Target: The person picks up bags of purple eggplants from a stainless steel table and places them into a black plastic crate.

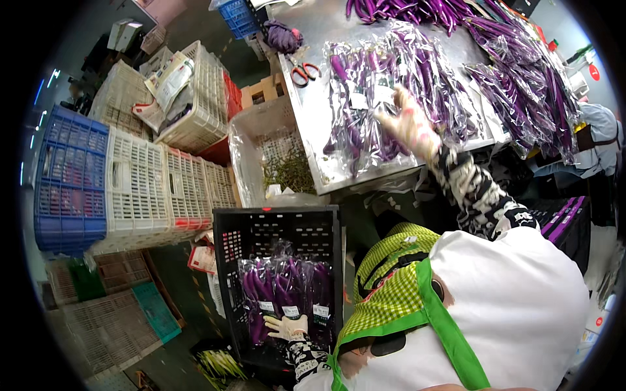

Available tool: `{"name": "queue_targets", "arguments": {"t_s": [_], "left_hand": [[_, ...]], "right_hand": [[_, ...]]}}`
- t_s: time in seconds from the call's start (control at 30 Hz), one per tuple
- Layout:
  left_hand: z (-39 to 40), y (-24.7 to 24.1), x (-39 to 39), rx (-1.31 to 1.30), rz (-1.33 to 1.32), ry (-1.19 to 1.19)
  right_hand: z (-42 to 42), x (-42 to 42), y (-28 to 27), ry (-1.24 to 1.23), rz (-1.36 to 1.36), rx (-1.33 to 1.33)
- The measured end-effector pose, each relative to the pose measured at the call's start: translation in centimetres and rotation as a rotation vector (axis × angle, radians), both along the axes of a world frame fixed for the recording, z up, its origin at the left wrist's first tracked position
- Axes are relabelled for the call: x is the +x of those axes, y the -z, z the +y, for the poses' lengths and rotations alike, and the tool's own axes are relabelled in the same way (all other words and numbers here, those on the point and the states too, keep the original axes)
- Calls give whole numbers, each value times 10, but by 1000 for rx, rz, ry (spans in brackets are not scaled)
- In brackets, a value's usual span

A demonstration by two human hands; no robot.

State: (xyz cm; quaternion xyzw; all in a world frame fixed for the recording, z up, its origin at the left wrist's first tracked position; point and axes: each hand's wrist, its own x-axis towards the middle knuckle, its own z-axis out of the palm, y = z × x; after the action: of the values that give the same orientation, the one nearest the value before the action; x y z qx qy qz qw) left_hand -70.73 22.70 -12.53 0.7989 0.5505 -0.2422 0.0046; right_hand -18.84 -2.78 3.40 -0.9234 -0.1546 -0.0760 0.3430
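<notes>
My gloved left hand [287, 327] rests with spread fingers against the lower part of bagged purple eggplants [283, 288]. These bags stand side by side in a black plastic crate [276, 215], with white labels on their fronts. Over the metal table [313, 132], my gloved right hand [413, 124] is blurred, its thumb and fingers apart. It is just above or touching a row of clear bags of long eggplants [362, 117]; which, I cannot tell. White labels [358, 100] show on some of those bags. Neither hand visibly grips anything.
Red-handled scissors [305, 74] lie at the table's left edge. More bagged eggplants [528, 93] are piled at the right, with loose eggplants [406, 10] behind. A lined bin [249, 161] holds green trimmings. White crates [137, 176] stand at the left; a person's sleeve [599, 127] shows far right.
</notes>
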Motion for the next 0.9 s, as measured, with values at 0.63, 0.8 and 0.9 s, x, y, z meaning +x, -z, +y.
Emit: {"name": "queue_targets", "arguments": {"t_s": [0.63,0.8,0.9], "left_hand": [[-24,14,-11,116,10,104],[-12,26,-20,17,-104,3],[10,6,-24,-108,-297,-49]], "right_hand": [[-137,305,100,-551,115,-104],[-82,212,4,-451,320,104],[-4,68,-79,-713,265,203]]}}
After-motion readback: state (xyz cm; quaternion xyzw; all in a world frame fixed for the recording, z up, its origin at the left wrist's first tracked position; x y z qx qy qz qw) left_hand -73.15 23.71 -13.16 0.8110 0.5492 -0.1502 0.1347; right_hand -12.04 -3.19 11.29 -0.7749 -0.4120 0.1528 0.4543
